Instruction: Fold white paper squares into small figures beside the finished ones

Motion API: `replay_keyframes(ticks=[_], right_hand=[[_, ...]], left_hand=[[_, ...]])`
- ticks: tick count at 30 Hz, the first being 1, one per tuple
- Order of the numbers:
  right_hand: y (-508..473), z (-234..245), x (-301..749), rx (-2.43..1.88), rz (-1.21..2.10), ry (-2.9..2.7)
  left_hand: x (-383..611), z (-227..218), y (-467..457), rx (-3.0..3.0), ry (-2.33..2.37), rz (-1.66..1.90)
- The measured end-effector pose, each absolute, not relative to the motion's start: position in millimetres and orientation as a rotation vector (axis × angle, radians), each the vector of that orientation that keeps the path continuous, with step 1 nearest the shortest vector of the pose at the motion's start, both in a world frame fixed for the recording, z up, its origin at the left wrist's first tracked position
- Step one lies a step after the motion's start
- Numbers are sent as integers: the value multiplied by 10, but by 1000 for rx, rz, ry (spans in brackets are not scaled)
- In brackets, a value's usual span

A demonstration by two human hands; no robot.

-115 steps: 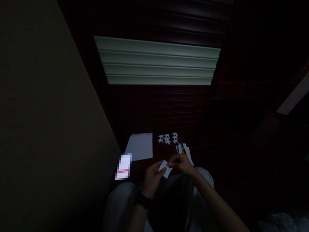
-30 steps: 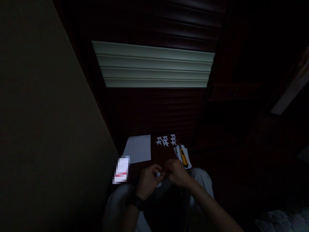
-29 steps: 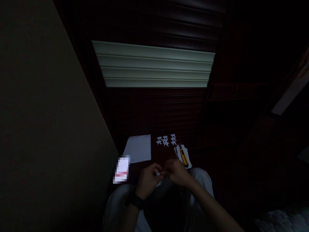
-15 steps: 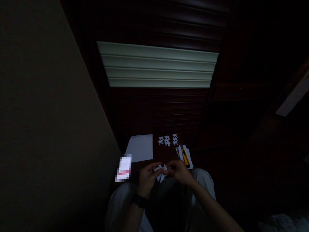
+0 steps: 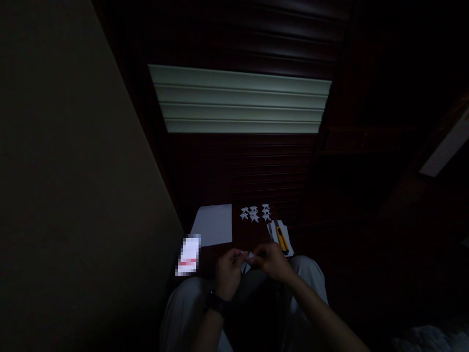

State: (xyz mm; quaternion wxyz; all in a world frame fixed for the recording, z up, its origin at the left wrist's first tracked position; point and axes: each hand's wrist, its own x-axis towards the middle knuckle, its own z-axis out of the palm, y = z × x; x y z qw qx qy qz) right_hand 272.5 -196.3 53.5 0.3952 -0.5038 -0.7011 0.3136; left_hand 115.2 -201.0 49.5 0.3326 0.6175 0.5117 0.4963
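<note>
Between my two hands, above my lap, is a small folded piece of white paper [image 5: 245, 267]. My left hand [image 5: 229, 274], with a dark watch on the wrist, pinches its left side. The fingers of my right hand [image 5: 273, 261] are closed on its upper right edge. Parts of the folds are covered by my fingertips, and the light is dim. Beyond my hands, several small folded white paper figures [image 5: 253, 214] stand in groups on the dark table.
A large white sheet [image 5: 214, 225] lies at the table's left. A yellow box cutter [image 5: 282, 239] rests on white paper pieces at the right, beside a thin dark tool [image 5: 270, 232]. A blurred-out white and red item [image 5: 188, 256] is near the wall [image 5: 73, 171].
My left hand has shifted slightly right and turned inward, covering more of the folded paper. My right hand has barely moved and keeps its hold.
</note>
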Motion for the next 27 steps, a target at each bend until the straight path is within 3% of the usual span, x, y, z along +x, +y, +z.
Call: replay_keyframes(ticks=[11, 18, 27], right_hand=[[-1922, 536, 2787, -1209, 1040, -1674], [-1942, 473, 2722, -1181, 1028, -1433], [-1981, 449, 2705, -1195, 981, -1399]], left_hand=[[1101, 603, -2074, 1335, 1086, 1215], [1171, 668, -2187, 1175, 861, 1179], [1196, 652, -2184, 963, 896, 1197]])
